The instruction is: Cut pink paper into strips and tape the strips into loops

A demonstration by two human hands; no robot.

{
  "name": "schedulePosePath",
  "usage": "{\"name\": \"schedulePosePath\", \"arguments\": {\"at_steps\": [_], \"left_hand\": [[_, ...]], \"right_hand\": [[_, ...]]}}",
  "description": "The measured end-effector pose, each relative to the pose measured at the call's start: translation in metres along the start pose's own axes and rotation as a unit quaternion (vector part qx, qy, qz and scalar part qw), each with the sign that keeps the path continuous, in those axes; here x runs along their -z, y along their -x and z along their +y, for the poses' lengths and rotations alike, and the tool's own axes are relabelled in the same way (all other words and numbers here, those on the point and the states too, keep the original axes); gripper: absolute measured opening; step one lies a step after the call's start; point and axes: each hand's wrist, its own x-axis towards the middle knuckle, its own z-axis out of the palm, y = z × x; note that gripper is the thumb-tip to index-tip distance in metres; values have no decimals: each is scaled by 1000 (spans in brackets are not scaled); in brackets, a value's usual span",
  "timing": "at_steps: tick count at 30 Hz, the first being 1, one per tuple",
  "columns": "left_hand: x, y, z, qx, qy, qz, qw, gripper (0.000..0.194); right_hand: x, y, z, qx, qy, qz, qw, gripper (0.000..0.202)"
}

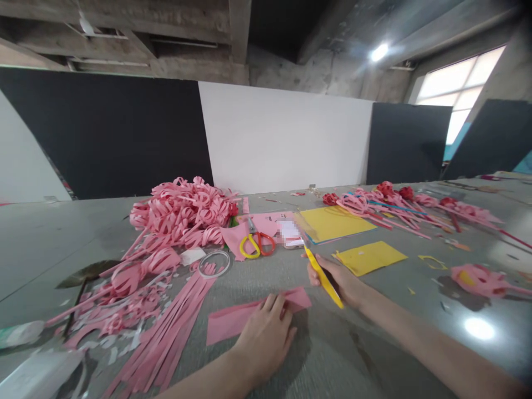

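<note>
Hands: left hand flat, pinning pink paper beneath — right hand just beside, gripping yellow cutter.

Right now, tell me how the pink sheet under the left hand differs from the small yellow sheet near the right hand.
The pink sheet is long and pink; the small yellow sheet is squarer and yellow. The left hand presses on the pink sheet, while nothing touches the yellow sheet. The pink sheet lies in front of the person, the yellow sheet farther back, beyond the right hand, which holds a yellow knife. Both lie flat on the grey table.
</note>
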Motion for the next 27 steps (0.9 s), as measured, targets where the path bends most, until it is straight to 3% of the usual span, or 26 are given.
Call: {"name": "schedulePosePath", "arguments": {"at_steps": [3,7,11,13,16,18,20,23,27], "left_hand": [[0,8,-2,-5,22,10,1000,22],[-5,27,-7,-25,46,50,997,25],[-10,32,-12,-42,44,83,995,31],[-11,31,-13,-42,56,89,994,32],[-10,30,-13,-37,76,82,993,30],[-10,30,-13,-31,78,78,993,28],[-11,31,-13,-28,77,80,993,29],[-11,31,-13,-30,81,84,993,32],[-9,29,-12,-34,85,80,993,33]], "right_hand": [[1,0,-9,16,28,17,999,14],[-6,3,-26,5,113,-9,994,14],[-10,7,-35,67,286,-7,956,18],[-9,9,-34,78,450,-27,889,22],[-10,10,-26,93,693,-63,713,26],[-11,11,-17,115,784,-67,607,23],[-10,10,-7,137,834,-73,530,23],[-8,8,6,171,868,-90,457,28],[-5,6,14,199,880,-89,422,33]]}}
